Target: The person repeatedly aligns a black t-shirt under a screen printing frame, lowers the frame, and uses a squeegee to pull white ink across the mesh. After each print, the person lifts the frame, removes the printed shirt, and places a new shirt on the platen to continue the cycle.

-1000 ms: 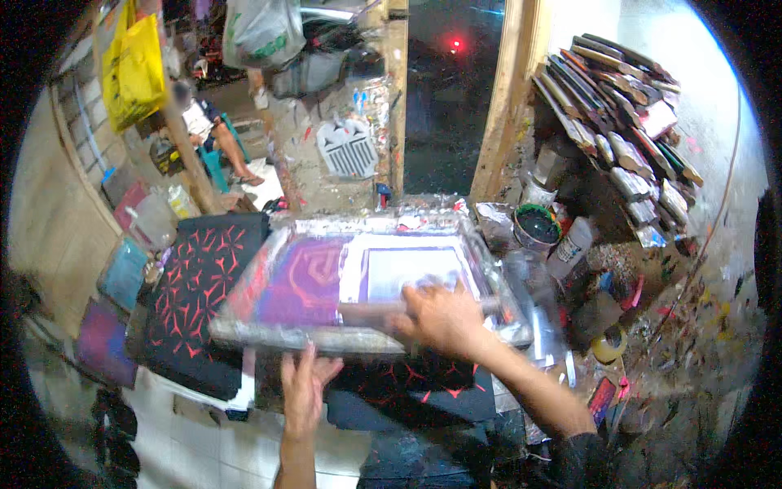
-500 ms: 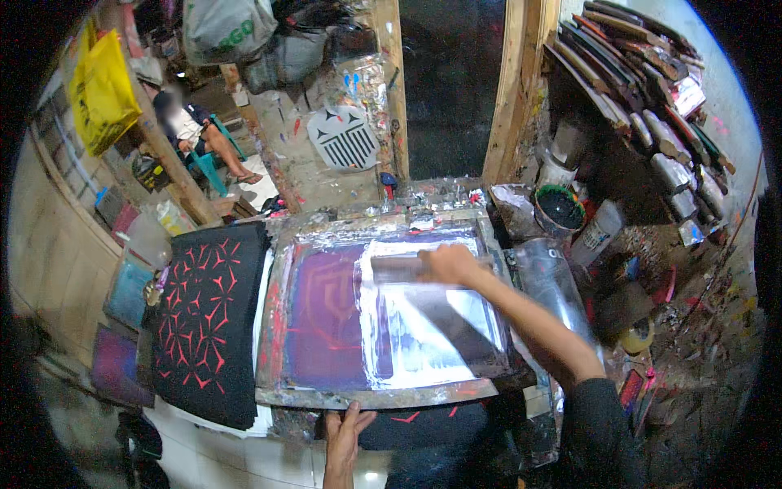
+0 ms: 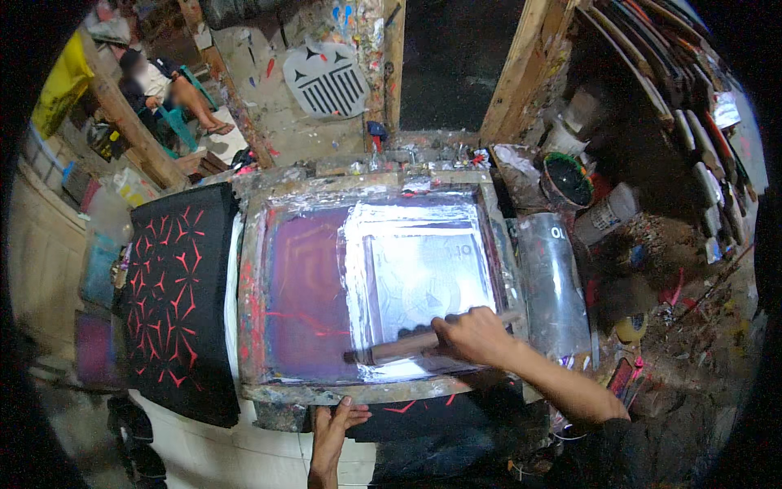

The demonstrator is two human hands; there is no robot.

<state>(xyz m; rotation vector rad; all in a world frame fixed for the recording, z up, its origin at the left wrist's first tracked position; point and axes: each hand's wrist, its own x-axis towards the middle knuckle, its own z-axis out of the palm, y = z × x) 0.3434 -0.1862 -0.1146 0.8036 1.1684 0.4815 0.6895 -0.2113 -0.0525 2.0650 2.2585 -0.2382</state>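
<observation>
My right hand (image 3: 476,336) is closed around the grip of a squeegee (image 3: 399,345), a long bar lying across the near part of a printing screen. White ink (image 3: 355,269) edges the screen's right half, where a faint printed design shows through. The left half is a purple mesh (image 3: 305,285). A worn, paint-stained frame (image 3: 252,326) surrounds it all. My left hand (image 3: 327,436) rests its fingertips against the frame's near edge, fingers stretched and somewhat apart. Under that edge, black fabric with red marks (image 3: 415,407) pokes out.
A stack of black fabric pieces (image 3: 175,301) with red patterns lies left of the screen. To the right are a clear sheet (image 3: 554,277), a tub of dark ink (image 3: 568,181) and a tilted container (image 3: 607,213). Several squeegees (image 3: 692,98) hang at upper right. A person sits far left.
My right hand has drawn the squeegee from the far part of the screen toward me, uncovering the design in the right half. My left hand stays at the frame edge. The view has tilted down.
</observation>
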